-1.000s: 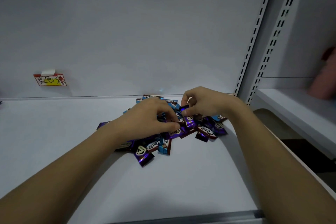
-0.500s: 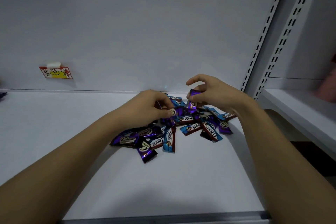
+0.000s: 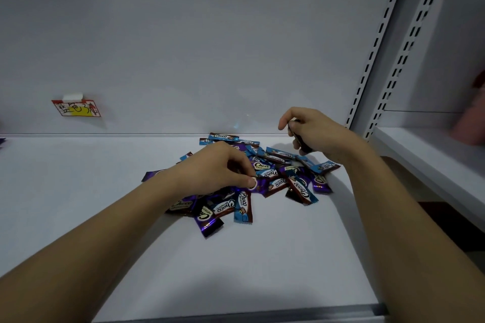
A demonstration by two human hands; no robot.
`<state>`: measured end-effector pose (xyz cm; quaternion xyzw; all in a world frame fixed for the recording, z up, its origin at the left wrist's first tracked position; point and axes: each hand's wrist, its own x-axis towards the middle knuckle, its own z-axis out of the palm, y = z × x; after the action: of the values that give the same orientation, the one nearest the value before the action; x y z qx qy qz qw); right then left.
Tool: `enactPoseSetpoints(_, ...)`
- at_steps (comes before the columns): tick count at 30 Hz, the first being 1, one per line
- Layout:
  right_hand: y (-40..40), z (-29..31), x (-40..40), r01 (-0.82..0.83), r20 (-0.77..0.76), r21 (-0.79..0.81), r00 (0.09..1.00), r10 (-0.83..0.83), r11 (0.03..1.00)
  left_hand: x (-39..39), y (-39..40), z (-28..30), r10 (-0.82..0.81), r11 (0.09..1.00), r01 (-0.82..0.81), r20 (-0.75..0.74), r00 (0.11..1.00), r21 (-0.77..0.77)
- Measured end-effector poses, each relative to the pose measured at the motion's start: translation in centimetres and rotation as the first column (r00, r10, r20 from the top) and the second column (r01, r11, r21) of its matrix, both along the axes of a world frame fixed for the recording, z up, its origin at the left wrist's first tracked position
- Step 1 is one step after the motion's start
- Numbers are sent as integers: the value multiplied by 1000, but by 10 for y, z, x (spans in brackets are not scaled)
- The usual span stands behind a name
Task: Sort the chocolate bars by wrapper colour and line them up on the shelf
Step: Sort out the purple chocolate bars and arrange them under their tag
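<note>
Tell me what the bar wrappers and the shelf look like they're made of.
Wrappers: thin glossy film or foil, probably plastic; they show bright glints, creases and crimped, serrated ends. Shelf: smooth matte white, likely painted metal, judging by the grey metal front edge and slotted uprights, though laminate can't be ruled out.

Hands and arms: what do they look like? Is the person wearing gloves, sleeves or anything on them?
No gloves and no sleeves: both forearms are bare right to the bottom of the picture. The left hand and right hand show no rings, watch or bracelet. The left thumb has a short nail that looks pale and shiny.
</note>
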<state>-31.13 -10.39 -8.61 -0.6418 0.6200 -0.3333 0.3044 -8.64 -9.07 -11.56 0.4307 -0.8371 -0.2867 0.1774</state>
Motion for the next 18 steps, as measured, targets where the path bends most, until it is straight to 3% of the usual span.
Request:
enactPoseSetpoints(6, -4, 1, 7, 13, 33, 108, 999, -17, 994, -2, 1, 1, -19, 1000, 20, -40, 999, 22)
enactPoseSetpoints(10, -2, 0, 6, -28, -38, 70, 999, 30, 997, 6, -3, 4, 14, 998, -6, -141, 990, 58)
enactPoseSetpoints(18, 1, -7, 14, -257, -120, 15, 959, 257, 966, 29, -14, 19, 126, 991, -116, -192, 973, 60)
